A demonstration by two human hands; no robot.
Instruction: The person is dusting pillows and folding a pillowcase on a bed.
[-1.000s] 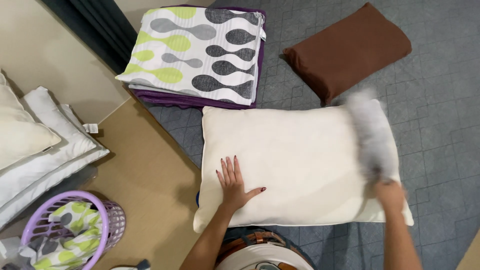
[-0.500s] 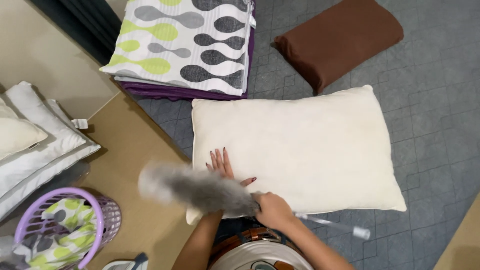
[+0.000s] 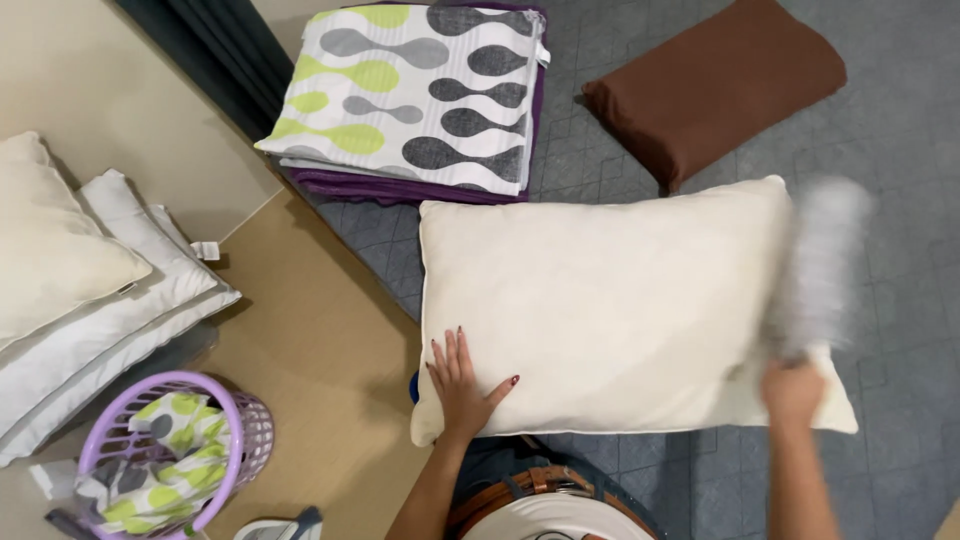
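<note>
1. Grey and fluffy, the duster head [image 3: 822, 262] is blurred; it rises straight up from the right hand [image 3: 793, 392], whose grip is closed around the duster's lower end, at the right edge of the large cream rectangular pillow [image 3: 610, 300].
2. Left hand [image 3: 462, 385] lies flat with fingers spread, its grip apart and holding nothing, palm pressed on the pillow's near left corner.
3. Between the two hands the pillow stretches across the grey patterned floor [image 3: 900, 230], its long side running from one grip to the other.
4. Just below the left hand, a brown belt [image 3: 530, 482] and a white garment [image 3: 560, 520] on the person's body show at the bottom edge.
5. Beyond the pillow, past the left hand, sits a folded stack of white fabric with grey and lime drop shapes [image 3: 415, 90], on a purple layer.
6. Beyond the duster, near the pillow's far right corner, lies a brown cushion [image 3: 715, 85]; whether they touch cannot be told.
7. Left of the left hand runs a tan board surface [image 3: 310, 340].
8. Farther left are stacked cream and white pillows [image 3: 90, 290].
9. Nearer the person on that side stands a lilac plastic basket [image 3: 235, 410] holding patterned cloth.
</note>
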